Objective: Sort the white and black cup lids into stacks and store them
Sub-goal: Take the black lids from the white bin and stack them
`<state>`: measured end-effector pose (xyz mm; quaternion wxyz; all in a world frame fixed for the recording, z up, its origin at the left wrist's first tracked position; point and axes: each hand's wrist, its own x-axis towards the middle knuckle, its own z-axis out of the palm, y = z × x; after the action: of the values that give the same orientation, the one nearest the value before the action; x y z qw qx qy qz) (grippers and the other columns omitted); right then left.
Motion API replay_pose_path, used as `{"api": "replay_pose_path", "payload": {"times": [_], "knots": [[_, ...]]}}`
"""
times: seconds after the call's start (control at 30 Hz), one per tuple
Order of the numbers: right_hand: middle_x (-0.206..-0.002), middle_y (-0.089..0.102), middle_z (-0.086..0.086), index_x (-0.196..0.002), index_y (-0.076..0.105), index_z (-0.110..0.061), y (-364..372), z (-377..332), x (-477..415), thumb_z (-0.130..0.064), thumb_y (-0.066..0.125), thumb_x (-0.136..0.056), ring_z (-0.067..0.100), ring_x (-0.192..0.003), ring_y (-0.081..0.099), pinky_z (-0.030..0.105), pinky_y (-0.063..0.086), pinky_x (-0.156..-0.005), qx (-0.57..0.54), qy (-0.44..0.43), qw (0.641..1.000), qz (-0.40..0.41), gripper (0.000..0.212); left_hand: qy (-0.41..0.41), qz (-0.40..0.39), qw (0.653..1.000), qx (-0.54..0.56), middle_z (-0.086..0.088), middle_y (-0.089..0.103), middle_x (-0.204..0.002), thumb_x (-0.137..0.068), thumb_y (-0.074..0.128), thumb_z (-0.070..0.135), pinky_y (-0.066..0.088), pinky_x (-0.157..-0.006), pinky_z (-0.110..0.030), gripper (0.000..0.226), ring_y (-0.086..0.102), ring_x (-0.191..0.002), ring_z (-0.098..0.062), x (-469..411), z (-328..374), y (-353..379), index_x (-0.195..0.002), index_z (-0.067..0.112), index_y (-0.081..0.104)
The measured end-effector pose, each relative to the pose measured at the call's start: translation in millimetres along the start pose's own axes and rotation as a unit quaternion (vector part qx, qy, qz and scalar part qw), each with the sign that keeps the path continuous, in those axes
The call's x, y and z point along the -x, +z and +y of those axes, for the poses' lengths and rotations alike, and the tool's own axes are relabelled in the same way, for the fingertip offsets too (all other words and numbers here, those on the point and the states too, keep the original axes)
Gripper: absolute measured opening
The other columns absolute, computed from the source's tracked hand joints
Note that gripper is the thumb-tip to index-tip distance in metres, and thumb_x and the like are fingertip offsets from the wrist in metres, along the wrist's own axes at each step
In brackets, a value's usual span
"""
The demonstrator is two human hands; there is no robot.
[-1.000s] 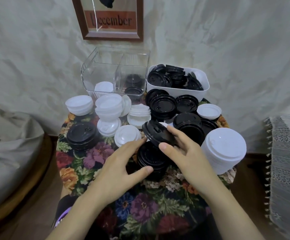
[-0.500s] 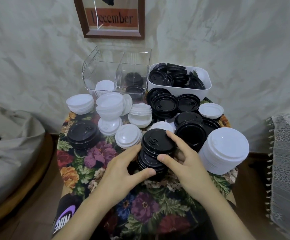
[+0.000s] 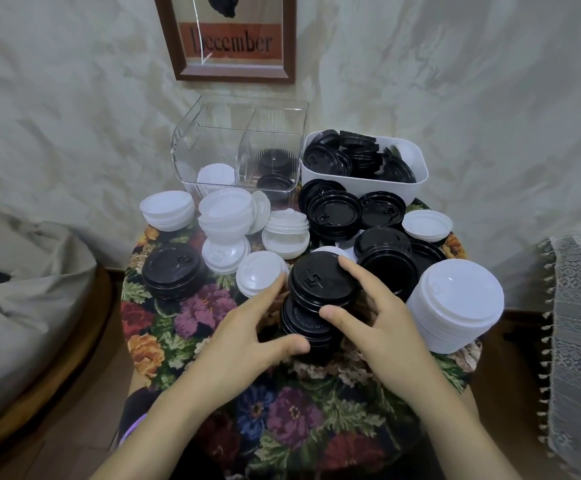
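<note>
Your left hand (image 3: pixel 247 327) cups the black lid stack (image 3: pixel 308 323) at table (image 3: pixel 185 313) centre, right hand (image 3: pixel 382 320) pinches its top lid (image 3: pixel 320 282), which sits skewed toward 12 o'clock: square it over the pile before you press down.
</note>
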<state>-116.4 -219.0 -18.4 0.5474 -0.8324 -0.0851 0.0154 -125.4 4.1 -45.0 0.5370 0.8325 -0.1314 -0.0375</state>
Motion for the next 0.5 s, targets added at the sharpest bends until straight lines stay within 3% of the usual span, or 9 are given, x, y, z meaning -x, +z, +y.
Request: {"api": "replay_pose_path", "payload": {"times": [0.13,0.27,0.33,0.4,0.5], "knots": [[-0.149,0.042,-0.038,-0.152,0.035,-0.055,-2,-17,-7,-0.050,0.077,-0.086,-0.013,-0.139,0.037,0.033,0.037,-0.119,0.052,-0.015,0.998,-0.014,0.078,-0.001,0.031,1.000,-0.003,0.036,0.052,-0.146,-0.082,0.072,0.070,0.045,-0.114,-0.045,0.085,0.051,-0.134,0.008,-9,6,-21,-0.156,0.050,0.034],[-0.152,0.040,-0.035,-0.158,0.022,-0.051,-1,-41,-30,-0.056,0.078,-0.082,-0.006,-0.142,0.038,0.031,0.036,-0.116,0.114,-0.032,0.991,-0.059,0.095,0.035,0.080,0.995,-0.043,0.032,0.062,-0.134,-0.083,0.071,0.065,0.056,-0.098,-0.045,0.071,0.060,-0.125,-0.001,-9,13,-41,-0.147,0.061,0.041],[-0.154,0.043,-0.027,-0.158,0.026,-0.047,5,-53,-45,-0.062,0.076,-0.081,0.001,-0.143,0.040,0.033,0.037,-0.116,0.152,-0.051,0.983,-0.092,0.093,0.048,0.117,0.990,-0.061,0.032,0.064,-0.130,-0.080,0.070,0.064,0.056,-0.097,-0.039,0.068,0.063,-0.120,-0.003,-3,11,-54,-0.143,0.064,0.044],[-0.150,0.049,-0.024,-0.153,0.034,-0.047,18,-64,-60,-0.066,0.074,-0.079,0.006,-0.139,0.045,0.037,0.041,-0.113,0.175,-0.075,0.974,-0.126,0.087,0.048,0.149,0.985,-0.076,0.027,0.065,-0.130,-0.080,0.071,0.064,0.056,-0.094,-0.039,0.073,0.066,-0.111,-0.007,3,3,-69,-0.148,0.055,0.046],[-0.142,0.052,-0.028,-0.146,0.044,-0.044,45,-79,-78,-0.059,0.077,-0.082,-0.001,-0.128,0.047,0.028,0.041,-0.103,0.188,-0.105,0.963,-0.162,0.074,0.026,0.197,0.977,-0.073,0.025,0.069,-0.118,-0.078,0.071,0.065,0.055,-0.087,-0.033,0.075,0.069,-0.096,-0.006,11,-13,-94,-0.148,0.046,0.052]]}}
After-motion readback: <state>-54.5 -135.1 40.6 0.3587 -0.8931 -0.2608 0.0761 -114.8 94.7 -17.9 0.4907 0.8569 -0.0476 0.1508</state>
